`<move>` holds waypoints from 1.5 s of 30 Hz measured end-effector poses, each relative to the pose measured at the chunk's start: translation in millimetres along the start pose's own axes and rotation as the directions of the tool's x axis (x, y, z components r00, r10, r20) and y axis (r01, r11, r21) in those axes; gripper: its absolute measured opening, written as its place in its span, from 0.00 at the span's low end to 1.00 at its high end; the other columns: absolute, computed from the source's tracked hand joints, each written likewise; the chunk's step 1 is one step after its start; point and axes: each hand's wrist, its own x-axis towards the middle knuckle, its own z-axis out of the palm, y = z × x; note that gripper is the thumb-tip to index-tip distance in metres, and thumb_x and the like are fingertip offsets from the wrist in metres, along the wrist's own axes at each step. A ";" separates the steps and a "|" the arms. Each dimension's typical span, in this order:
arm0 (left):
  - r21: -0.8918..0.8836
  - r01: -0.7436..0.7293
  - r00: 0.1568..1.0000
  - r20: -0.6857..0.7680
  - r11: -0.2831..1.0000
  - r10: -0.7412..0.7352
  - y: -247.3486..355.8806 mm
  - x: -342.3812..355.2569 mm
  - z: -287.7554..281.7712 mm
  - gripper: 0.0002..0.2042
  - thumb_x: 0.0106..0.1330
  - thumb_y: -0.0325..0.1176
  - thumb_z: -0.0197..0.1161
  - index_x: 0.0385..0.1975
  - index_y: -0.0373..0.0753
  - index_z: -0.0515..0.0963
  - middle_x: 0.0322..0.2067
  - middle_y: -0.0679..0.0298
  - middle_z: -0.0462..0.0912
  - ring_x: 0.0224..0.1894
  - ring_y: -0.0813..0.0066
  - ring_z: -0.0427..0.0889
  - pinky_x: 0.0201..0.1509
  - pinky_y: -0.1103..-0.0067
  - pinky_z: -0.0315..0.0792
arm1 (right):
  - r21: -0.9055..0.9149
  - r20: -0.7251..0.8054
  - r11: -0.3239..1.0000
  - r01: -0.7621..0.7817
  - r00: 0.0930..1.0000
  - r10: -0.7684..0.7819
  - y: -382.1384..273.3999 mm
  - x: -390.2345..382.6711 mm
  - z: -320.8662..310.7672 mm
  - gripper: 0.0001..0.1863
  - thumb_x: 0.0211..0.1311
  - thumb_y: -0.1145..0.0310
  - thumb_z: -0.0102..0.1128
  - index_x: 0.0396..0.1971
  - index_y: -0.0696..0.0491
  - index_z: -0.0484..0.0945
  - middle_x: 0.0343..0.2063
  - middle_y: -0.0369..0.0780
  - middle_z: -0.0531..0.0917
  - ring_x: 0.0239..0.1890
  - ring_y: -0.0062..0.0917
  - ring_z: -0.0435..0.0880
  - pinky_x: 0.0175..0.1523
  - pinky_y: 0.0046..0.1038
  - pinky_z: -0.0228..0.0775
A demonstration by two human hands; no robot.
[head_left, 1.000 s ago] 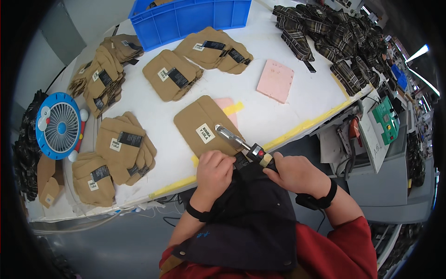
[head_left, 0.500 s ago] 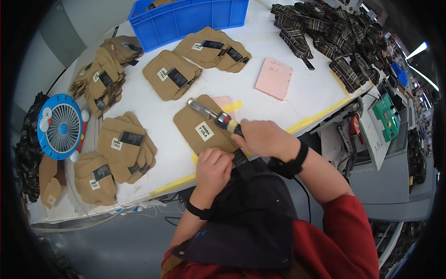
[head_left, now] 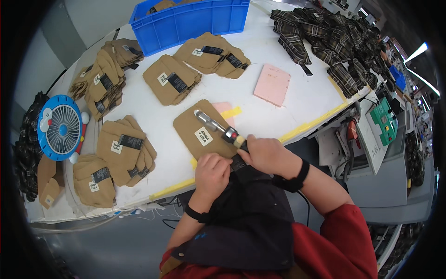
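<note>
Right hand (head_left: pixel 267 156) clamped on tagging tool (head_left: pixel 218 128), tip at 10 o'clock over tan fabric piece (head_left: pixel 204 130) at table (head_left: pixel 139 104) near edge. Left hand (head_left: pixel 213 173) pinches dark garment (head_left: pixel 251 214) beside it, hands touching. Advice: keep fabric flat, tool steady, fingers clear of tip.

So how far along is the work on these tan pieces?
Several stacks of tan pieces with labels and black tags lie sorted on the table. In hand: the right hand holds a metal tool over a single tan piece; the left hand pinches dark fabric at the edge. How many remain can't be told.
</note>
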 end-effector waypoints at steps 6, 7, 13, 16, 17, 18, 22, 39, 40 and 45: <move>-0.007 0.006 1.000 -0.005 1.000 -0.006 -3.4 0.3 -2.6 0.09 0.48 0.20 0.70 0.28 0.41 0.83 0.29 0.64 0.80 0.38 0.60 0.80 0.42 0.68 0.73 | 0.031 0.002 0.999 -0.011 1.000 0.010 -2.0 -17.9 -0.1 0.22 0.71 0.53 0.57 0.34 0.60 0.71 0.21 0.51 0.82 0.25 0.49 0.84 0.30 0.45 0.77; 0.000 0.007 1.000 -0.003 1.000 -0.007 -3.0 -1.2 -2.9 0.09 0.48 0.20 0.70 0.28 0.40 0.83 0.29 0.64 0.80 0.39 0.60 0.80 0.42 0.67 0.74 | 0.032 0.046 0.999 -0.033 0.998 0.032 -4.3 -31.3 -5.6 0.22 0.71 0.53 0.57 0.35 0.60 0.71 0.21 0.51 0.82 0.25 0.49 0.84 0.30 0.45 0.77; 0.003 0.014 1.000 -0.006 1.000 -0.014 -4.9 0.7 -2.3 0.08 0.48 0.20 0.70 0.28 0.40 0.82 0.29 0.63 0.79 0.38 0.59 0.80 0.42 0.67 0.73 | 0.008 0.191 0.989 -0.148 0.971 0.144 -11.9 -67.0 -23.4 0.24 0.71 0.50 0.57 0.38 0.61 0.71 0.18 0.51 0.81 0.24 0.50 0.84 0.31 0.47 0.76; -0.005 -0.003 1.000 0.003 1.000 0.003 -2.3 8.1 1.3 0.06 0.52 0.22 0.68 0.28 0.41 0.81 0.28 0.64 0.77 0.37 0.60 0.79 0.41 0.67 0.71 | -0.009 0.171 0.987 -0.159 0.973 0.158 -6.6 -41.7 -31.9 0.25 0.71 0.50 0.56 0.36 0.62 0.72 0.20 0.51 0.82 0.25 0.51 0.84 0.31 0.47 0.76; -0.012 -0.030 1.000 0.001 0.999 0.030 -2.2 8.6 3.0 0.06 0.52 0.22 0.68 0.28 0.41 0.81 0.28 0.64 0.77 0.37 0.60 0.79 0.41 0.67 0.71 | 0.014 0.131 0.994 -0.108 0.986 0.105 -1.9 -24.1 -30.0 0.25 0.71 0.50 0.56 0.36 0.62 0.72 0.22 0.52 0.83 0.27 0.51 0.85 0.33 0.47 0.77; 0.007 -0.017 1.000 0.011 1.000 0.017 -2.5 7.3 3.7 0.06 0.52 0.23 0.69 0.28 0.41 0.82 0.28 0.63 0.77 0.37 0.60 0.78 0.41 0.67 0.71 | 0.025 0.081 0.998 -0.061 0.995 0.059 2.2 -6.7 -29.4 0.25 0.71 0.49 0.56 0.36 0.62 0.73 0.24 0.53 0.84 0.29 0.52 0.85 0.35 0.47 0.77; 0.023 0.019 0.999 0.037 1.000 -0.020 4.9 2.0 -2.9 0.07 0.51 0.22 0.69 0.29 0.40 0.82 0.29 0.60 0.79 0.38 0.56 0.79 0.43 0.65 0.72 | 0.114 0.145 0.993 -0.032 0.989 0.015 1.7 70.9 -15.7 0.29 0.72 0.47 0.51 0.43 0.65 0.75 0.30 0.55 0.85 0.34 0.52 0.86 0.43 0.46 0.78; -0.710 -0.621 0.778 -0.611 0.332 0.147 146.1 101.2 -152.6 0.05 0.66 0.24 0.64 0.29 0.39 0.74 0.34 0.60 0.79 0.34 0.67 0.80 0.37 0.72 0.82 | 0.923 -0.085 0.384 -0.027 0.959 0.271 55.6 21.9 20.0 0.11 0.77 0.62 0.54 0.36 0.54 0.71 0.18 0.30 0.72 0.16 0.13 0.69 0.21 0.19 0.61; -0.710 -0.680 0.733 -0.648 0.185 0.208 145.2 102.9 -153.0 0.04 0.64 0.24 0.66 0.32 0.37 0.77 0.37 0.60 0.80 0.37 0.66 0.81 0.38 0.74 0.84 | 0.916 -0.109 0.400 -0.002 0.961 0.255 58.9 25.2 24.6 0.11 0.77 0.62 0.53 0.36 0.54 0.71 0.17 0.30 0.72 0.15 0.13 0.69 0.22 0.18 0.61; -0.720 -0.691 0.690 -0.631 0.062 0.355 141.4 100.5 -162.0 0.03 0.63 0.20 0.66 0.32 0.34 0.79 0.40 0.59 0.80 0.40 0.65 0.82 0.40 0.76 0.87 | 0.898 -0.108 0.439 0.008 0.973 0.204 58.8 28.7 33.2 0.11 0.77 0.63 0.53 0.37 0.55 0.72 0.17 0.31 0.72 0.15 0.12 0.68 0.21 0.17 0.60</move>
